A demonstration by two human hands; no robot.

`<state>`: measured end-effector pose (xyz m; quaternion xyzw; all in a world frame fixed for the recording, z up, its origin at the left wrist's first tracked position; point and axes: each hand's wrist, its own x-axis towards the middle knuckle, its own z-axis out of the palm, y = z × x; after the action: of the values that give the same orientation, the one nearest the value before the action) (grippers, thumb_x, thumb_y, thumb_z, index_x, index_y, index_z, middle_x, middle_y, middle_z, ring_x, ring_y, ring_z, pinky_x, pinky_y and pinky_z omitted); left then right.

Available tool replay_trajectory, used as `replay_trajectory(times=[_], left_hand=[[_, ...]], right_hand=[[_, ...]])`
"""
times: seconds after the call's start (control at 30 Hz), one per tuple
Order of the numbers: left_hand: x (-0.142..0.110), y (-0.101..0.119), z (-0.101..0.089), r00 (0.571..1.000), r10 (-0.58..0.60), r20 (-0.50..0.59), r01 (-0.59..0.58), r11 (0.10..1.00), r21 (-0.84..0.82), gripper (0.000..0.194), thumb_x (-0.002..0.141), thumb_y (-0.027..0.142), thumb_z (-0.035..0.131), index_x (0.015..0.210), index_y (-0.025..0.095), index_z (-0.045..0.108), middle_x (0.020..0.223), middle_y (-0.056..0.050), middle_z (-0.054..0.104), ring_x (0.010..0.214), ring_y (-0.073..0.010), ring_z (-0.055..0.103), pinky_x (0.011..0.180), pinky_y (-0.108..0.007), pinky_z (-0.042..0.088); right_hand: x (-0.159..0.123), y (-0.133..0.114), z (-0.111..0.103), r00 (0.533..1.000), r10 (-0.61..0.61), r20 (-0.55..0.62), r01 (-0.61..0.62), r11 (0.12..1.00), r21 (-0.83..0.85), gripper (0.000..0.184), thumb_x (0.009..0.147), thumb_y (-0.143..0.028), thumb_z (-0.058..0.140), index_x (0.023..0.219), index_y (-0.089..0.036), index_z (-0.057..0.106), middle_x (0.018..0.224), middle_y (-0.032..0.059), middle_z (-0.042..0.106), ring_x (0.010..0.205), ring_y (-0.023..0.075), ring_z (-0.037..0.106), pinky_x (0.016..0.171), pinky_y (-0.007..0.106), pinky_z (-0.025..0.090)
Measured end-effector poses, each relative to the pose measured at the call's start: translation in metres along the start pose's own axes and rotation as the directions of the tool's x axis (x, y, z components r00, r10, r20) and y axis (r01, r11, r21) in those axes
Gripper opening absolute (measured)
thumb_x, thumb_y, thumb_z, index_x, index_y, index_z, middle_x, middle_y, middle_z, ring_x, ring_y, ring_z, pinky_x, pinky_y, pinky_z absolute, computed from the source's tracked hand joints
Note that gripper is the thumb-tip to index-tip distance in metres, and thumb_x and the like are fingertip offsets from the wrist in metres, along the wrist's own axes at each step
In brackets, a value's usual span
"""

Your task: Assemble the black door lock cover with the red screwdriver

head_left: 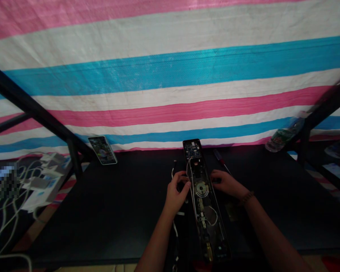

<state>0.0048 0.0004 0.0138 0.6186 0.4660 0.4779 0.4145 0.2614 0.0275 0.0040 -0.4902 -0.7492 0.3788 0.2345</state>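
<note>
A long, narrow black electronic device housing (200, 172) lies lengthwise before me, its inside exposed. At the far end is a circuit board (193, 151); a round metal part (201, 188) sits mid-way. A thin white wire (192, 192) runs along its left side. My left hand (178, 192) has curled fingers at the housing's left edge, thumb against the rim beside the wire. From the right, my right hand (226, 183) rests bent fingers on the opposite edge; the fingertips are partly hidden. Left of the housing lies a white cable (175, 230) with a dark plug.
A screwdriver (221, 160) lies beyond my right hand. A phone (102, 150) leans at the back left, and a plastic bottle (285, 134) tilts at the back right. Tangled cables and a power strip (47, 190) lie left of a black frame bar (73, 158). Striped sheeting hangs behind.
</note>
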Motion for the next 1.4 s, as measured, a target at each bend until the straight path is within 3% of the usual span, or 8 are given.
replay_trajectory(times=[0.7,1.23,1.4], left_hand=[[0.001,-0.006,0.001,1.0,-0.007,-0.014,0.008,0.999,0.036,0.037,0.092,0.037,0.059,0.124,0.019,0.065,0.089,-0.004,0.075,0.083,-0.0193,0.069,0.081,-0.031,0.052],[0.001,-0.015,0.0,1.0,-0.001,-0.023,0.004,0.993,0.122,0.046,0.091,0.039,0.06,0.13,0.016,0.067,0.108,-0.01,0.077,0.102,-0.026,0.069,0.097,-0.041,0.05],[0.002,-0.017,0.0,1.0,-0.027,-0.014,0.029,0.992,0.127,0.046,0.092,0.041,0.059,0.13,0.016,0.067,0.107,-0.01,0.077,0.1,-0.0259,0.07,0.096,-0.041,0.05]], right_hand=[[0.0,-0.007,-0.001,0.999,0.048,-0.003,-0.048,0.999,0.013,0.006,0.074,-0.012,0.067,0.074,-0.018,0.068,0.086,0.002,0.06,0.081,0.0173,0.058,0.075,0.029,0.045],[0.0,-0.002,0.002,1.0,0.008,-0.008,-0.009,0.999,-0.053,0.006,0.079,-0.015,0.065,0.082,-0.019,0.068,0.086,0.0018,0.062,0.08,0.0182,0.056,0.073,0.029,0.042],[0.001,-0.001,0.003,1.0,0.012,-0.007,-0.012,0.998,-0.057,0.003,0.079,-0.016,0.066,0.078,-0.019,0.066,0.084,0.002,0.061,0.079,0.018,0.056,0.071,0.028,0.042]])
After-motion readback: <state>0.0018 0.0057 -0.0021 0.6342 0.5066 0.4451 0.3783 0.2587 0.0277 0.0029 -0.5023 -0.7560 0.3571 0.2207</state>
